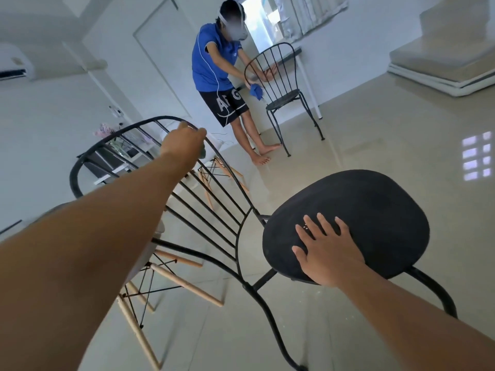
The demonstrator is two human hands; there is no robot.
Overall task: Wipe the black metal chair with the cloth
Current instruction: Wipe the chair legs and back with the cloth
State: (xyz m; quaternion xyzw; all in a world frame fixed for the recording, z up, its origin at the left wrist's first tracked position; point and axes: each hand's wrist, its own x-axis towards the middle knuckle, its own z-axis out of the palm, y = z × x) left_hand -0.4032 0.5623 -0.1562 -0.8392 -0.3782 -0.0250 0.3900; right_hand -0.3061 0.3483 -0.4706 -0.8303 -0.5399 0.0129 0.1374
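Pale glossy floor tiles [375, 129] run under the black metal chair [345, 226] up close. Its curved top rail is gripped by the left hand [184, 141], closed around a greyish cloth [202, 152]; the right hand [328, 250] lies spread flat on the seat. Farther off, another person [217, 68] wipes a second chair [281, 84].

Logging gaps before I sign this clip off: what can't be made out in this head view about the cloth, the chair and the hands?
- Cloth: only a grey-green scrap shows; the left hand, gripping the curved top rail, hides the rest.
- Black metal chair: its feet are cut off by the bottom edge.
- Right hand: lies flat on the seat, so its palm is hidden.
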